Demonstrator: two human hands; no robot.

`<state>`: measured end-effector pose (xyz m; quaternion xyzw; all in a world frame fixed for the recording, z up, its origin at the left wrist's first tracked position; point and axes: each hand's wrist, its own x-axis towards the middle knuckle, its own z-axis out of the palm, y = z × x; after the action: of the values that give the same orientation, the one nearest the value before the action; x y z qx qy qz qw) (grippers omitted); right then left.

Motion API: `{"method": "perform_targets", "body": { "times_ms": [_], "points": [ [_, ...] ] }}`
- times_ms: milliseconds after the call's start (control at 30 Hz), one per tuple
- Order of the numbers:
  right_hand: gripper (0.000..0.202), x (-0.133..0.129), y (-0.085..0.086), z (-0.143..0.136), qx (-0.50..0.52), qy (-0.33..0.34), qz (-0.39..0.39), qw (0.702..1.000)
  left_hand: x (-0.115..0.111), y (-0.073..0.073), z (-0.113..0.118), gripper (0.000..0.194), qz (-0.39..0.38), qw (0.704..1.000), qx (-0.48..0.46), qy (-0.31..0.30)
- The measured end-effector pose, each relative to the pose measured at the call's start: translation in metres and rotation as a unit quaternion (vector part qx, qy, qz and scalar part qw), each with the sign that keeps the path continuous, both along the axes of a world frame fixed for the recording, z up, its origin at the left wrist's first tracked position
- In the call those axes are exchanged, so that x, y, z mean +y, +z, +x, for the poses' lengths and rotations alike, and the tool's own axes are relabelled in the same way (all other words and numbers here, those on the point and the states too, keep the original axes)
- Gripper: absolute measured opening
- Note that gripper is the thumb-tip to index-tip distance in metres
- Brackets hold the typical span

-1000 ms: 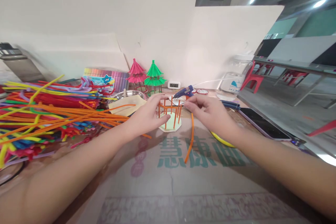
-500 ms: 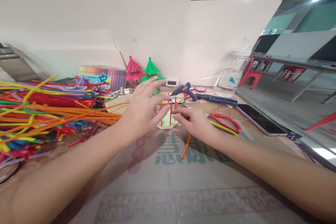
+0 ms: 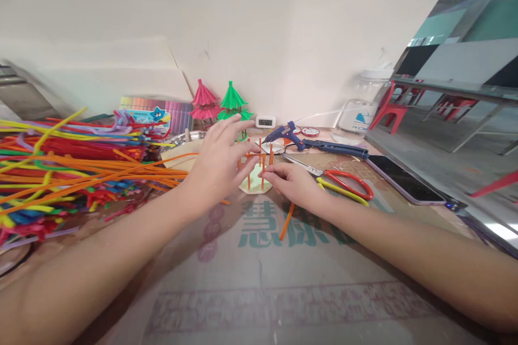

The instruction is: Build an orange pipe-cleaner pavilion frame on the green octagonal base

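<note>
A pale round base (image 3: 256, 186) carries several upright orange pipe cleaner posts (image 3: 263, 172), with a short orange crosspiece (image 3: 257, 155) near their tops. From the left, my left hand (image 3: 224, 153) reaches over the structure, its fingers spread and its thumb and index finger apart beside the crosspiece. My right hand (image 3: 293, 183) has thumb and index finger pinched at the front right post; its other fingers are curled. A loose orange pipe cleaner piece (image 3: 287, 222) lies on the table below my right hand. Part of the structure is hidden behind my left hand.
Bundled pipe cleaners (image 3: 73, 167) cover the left side. Behind stand pink (image 3: 204, 99) and green (image 3: 232, 99) trees, a small clock (image 3: 265, 121) and a glue gun (image 3: 285, 133). Scissors (image 3: 348, 183), a phone (image 3: 404, 178) and a bottle (image 3: 358, 110) are at right.
My right thumb and index finger have come in closer to the front right post and pinch together. My left hand stays nearly in place. The camera view has shifted slightly.
</note>
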<state>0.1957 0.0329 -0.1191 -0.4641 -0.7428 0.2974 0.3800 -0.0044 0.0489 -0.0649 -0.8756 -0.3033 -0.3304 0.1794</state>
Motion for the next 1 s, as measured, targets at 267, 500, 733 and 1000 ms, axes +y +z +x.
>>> {"method": "perform_targets", "body": {
  "times_ms": [267,500,733,1000],
  "points": [
    [0.023,-0.0016,0.0014,-0.0003,-0.012,-0.007,0.004,1.000,0.0028,-0.0022,0.0006,0.016,0.008,1.000,-0.002,-0.003],
    [0.023,-0.0021,0.0027,-0.0010,-0.015,-0.004,-0.001,1.000,0.0018,-0.0021,0.0010,0.017,0.025,1.000,0.004,-0.011],
    [0.024,-0.0014,0.0021,0.0000,-0.017,-0.002,0.006,1.000,0.0023,-0.0015,0.0006,0.016,0.028,0.999,0.010,-0.012],
    [0.024,-0.0013,0.0006,0.0002,-0.020,-0.001,0.006,1.000,0.0015,-0.0023,0.0008,0.017,0.015,1.000,0.010,-0.014]
  ]
}}
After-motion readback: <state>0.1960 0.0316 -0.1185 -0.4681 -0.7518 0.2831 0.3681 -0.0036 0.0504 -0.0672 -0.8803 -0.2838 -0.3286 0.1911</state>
